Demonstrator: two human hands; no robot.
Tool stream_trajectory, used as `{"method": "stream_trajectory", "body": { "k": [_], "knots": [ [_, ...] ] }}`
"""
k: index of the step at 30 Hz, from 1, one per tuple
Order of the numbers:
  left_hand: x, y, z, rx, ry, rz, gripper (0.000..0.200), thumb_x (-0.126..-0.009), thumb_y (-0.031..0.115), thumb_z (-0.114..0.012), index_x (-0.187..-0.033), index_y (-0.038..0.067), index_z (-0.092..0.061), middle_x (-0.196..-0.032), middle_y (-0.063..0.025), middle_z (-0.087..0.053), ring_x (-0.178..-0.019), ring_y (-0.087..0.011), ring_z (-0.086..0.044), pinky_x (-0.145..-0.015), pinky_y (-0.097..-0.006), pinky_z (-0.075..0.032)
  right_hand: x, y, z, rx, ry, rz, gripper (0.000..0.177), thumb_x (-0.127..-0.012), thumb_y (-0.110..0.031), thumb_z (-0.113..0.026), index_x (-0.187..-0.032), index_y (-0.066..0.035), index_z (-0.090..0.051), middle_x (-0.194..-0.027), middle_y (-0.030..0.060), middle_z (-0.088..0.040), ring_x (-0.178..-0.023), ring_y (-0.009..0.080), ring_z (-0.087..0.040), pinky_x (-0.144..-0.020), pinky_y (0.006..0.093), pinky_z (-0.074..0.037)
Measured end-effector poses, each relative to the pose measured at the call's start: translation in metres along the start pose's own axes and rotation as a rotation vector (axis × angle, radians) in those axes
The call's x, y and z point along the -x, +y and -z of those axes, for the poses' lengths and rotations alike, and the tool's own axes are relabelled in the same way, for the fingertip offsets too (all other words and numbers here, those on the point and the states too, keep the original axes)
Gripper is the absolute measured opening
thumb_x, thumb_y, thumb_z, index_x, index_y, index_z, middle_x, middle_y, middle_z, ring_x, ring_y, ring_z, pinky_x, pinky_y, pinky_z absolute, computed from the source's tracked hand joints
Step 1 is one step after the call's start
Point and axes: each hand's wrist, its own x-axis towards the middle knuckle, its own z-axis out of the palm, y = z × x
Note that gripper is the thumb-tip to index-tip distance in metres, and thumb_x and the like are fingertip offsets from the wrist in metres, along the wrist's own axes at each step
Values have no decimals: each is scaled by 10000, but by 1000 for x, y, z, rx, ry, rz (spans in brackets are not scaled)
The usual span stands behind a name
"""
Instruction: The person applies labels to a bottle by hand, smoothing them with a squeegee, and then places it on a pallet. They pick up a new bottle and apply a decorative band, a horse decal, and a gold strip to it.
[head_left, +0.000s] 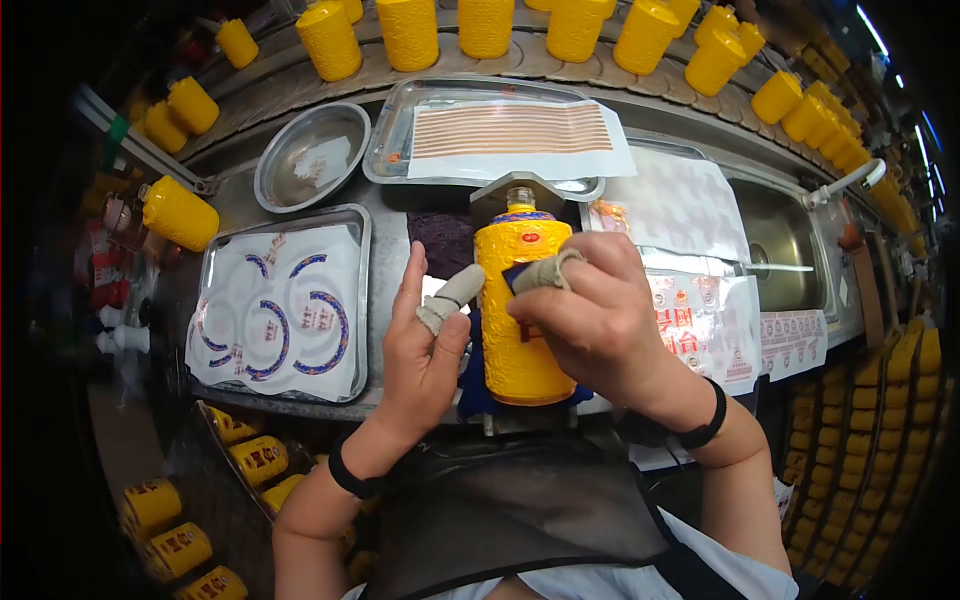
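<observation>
A yellow bottle (500,365) with a bare glass neck lies on a stand in front of me, a red label and a blue patterned band near its top. My right hand (600,315) is over its right side, fingers closed round a small dark blue piece pressed to the bottle's face; red marking shows partly beneath. My left hand (425,345) is beside the bottle's left edge, fingers apart and holding nothing, its covered index fingertip close to the bottle. Both hands wear pale finger covers.
Left, a tray (365,250) holds a sheet with blue curved decals; a round metal bowl (262,185) is behind it. A striped decal sheet (590,155) lies on the back tray. Red-printed sheets (735,340) and a sink (780,230) are right. Yellow bottles (408,35) line the back.
</observation>
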Motion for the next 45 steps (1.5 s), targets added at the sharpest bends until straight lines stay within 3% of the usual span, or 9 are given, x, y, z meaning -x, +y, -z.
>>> {"method": "stream_trajectory", "body": {
  "k": [4, 8, 12, 15, 19, 25, 36, 39, 45],
  "knots": [
    [11, 11, 10, 144, 48, 93, 428, -1009, 217, -500, -1292, -98, -563, -1509, -283, -354, -1373, -297, -414, -1111, -352, -311, 7, -11, 17, -270, -143, 24, 239, -618, -36, -735, -837, -108, -675, -796, 17, -598, -823, 239, -586, -712, 367, -432],
    [13, 11, 0, 284, 36, 116, 452, -1003, 203, -522, -1345, -92, -512, -1510, -274, -360, -1383, -293, -406, -1094, -345, -334, 15, 4, 16, -147, 3, -11, 218, -643, -39, -736, -844, -108, -688, -805, 22, -613, -813, 242, -575, -715, 375, -439],
    [14, 4, -2, 216, -7, 54, 471, -997, 190, -540, -1373, -87, -480, -1514, -260, -363, -1401, -282, -381, -1104, -354, -322, 33, -14, 31, -390, -220, 10, 246, -645, -78, -734, -886, -112, -700, -801, 12, -606, -830, 254, -578, -721, 382, -447],
    [13, 4, -9, 279, -26, 101, 493, -988, 180, -555, -1396, -79, -453, -1515, -249, -368, -1410, -277, -366, -1125, -361, -298, 31, -15, 24, -287, -31, -29, 280, -635, -75, -732, -910, -116, -703, -800, 12, -599, -838, 256, -578, -722, 385, -451],
    [10, 5, -18, 390, -18, 162, 583, -973, 172, -584, -1455, -68, -362, -1510, -205, -386, -1403, -260, -365, -1153, -362, -258, 36, -14, 21, -318, -91, 10, 326, -602, -49, -734, -920, -111, -696, -816, 26, -607, -808, 264, -586, -718, 381, -457],
    [1, 19, -31, 411, -25, 186, 702, -921, 130, -658, -1481, -74, -287, -1474, -186, -414, -1365, -255, -406, -1141, -362, -290, 67, -2, 6, -743, 243, -1073, 229, -813, -120, -780, -973, -11, -656, -843, 38, -665, -765, 73, -607, -686, 220, -499],
    [1, 16, -34, 344, -5, 181, 728, -887, 101, -688, -1479, -69, -299, -1479, -199, -405, -1353, -267, -424, -1138, -373, -303, 74, 18, 2, -715, 242, -1136, 193, -830, -106, -748, -954, -12, -633, -826, 17, -633, -772, 54, -576, -686, 225, -486],
    [1, 18, -36, 409, -5, 234, 745, -885, 119, -698, -1479, -74, -292, -1487, -200, -396, -1371, -274, -403, -1140, -375, -295, 70, -1, 3, -806, 312, -961, 188, -826, -99, -749, -929, -4, -623, -809, 25, -642, -738, 60, -588, -650, 234, -495],
    [2, 22, -29, 31, 4, -13, 590, -897, 215, -686, -1411, 8, -485, -1516, -259, -350, -1394, -338, -375, -1151, -443, -253, 79, 25, 6, -829, 233, -1103, 212, -842, -117, -737, -975, -1, -618, -881, 20, -644, -819, 62, -577, -724, 222, -482]
  ]
}}
